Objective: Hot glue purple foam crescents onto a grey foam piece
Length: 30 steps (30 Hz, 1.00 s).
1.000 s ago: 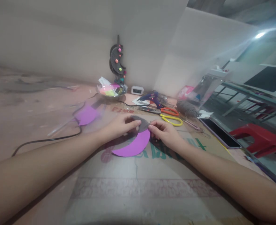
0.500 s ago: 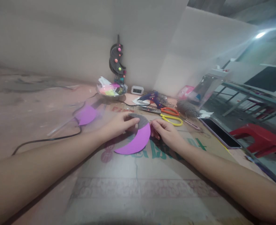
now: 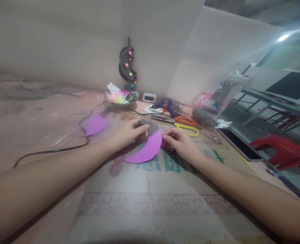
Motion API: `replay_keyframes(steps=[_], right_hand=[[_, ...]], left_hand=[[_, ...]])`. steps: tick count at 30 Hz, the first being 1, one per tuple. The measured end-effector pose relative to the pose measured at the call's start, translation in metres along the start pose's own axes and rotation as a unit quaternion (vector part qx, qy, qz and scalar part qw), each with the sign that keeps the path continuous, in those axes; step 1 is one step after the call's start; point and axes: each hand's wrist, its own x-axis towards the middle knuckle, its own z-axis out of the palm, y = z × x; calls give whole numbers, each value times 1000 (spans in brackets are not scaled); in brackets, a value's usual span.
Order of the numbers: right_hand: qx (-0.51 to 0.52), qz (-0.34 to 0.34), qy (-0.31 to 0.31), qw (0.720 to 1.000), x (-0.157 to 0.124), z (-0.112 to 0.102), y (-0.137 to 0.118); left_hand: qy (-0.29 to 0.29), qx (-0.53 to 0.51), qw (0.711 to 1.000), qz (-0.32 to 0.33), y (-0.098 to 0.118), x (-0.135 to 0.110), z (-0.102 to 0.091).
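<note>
My left hand (image 3: 129, 134) grips the upper end of a purple crescent-shaped cutout (image 3: 150, 149), thumb on top and fingers behind. Grey yarn (image 3: 153, 128) is wound round that upper part, while the lower part down to the tip is bare purple. Beside the crescent's right edge, my right hand (image 3: 178, 140) is closed in a pinch on a thin strand of grey yarn; only a short length shows by the fingertips. Behind both hands lie scissors (image 3: 187, 128) with orange and yellow handles, and a ball of grey yarn (image 3: 204, 117).
Under my hands is a printed cardboard sheet (image 3: 150, 217). At the back stand a bowl (image 3: 122, 104) of colourful bits, a decorated grey crescent (image 3: 127, 64), a small clock (image 3: 149, 98) and a blue glue gun (image 3: 165, 106). A phone (image 3: 239, 144) lies right; a black cable (image 3: 53, 150) runs left.
The crescent has shifted slightly up and left with my left hand. My right hand has turned a little and stays pinched beside the edge.
</note>
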Motion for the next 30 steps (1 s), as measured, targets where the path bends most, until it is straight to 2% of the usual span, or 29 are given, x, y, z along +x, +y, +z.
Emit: replay_keyframes(steps=[5, 23, 30], right_hand=[[27, -16, -2, 1000, 2, 1, 2], [-22, -44, 5, 999, 2, 1, 4], [2, -28, 2, 1000, 0, 1, 2]], left_hand=[[4, 15, 1000, 4, -2, 1, -1], [-1, 18, 1000, 6, -3, 1, -1], [2, 25, 1000, -3, -3, 2, -1]])
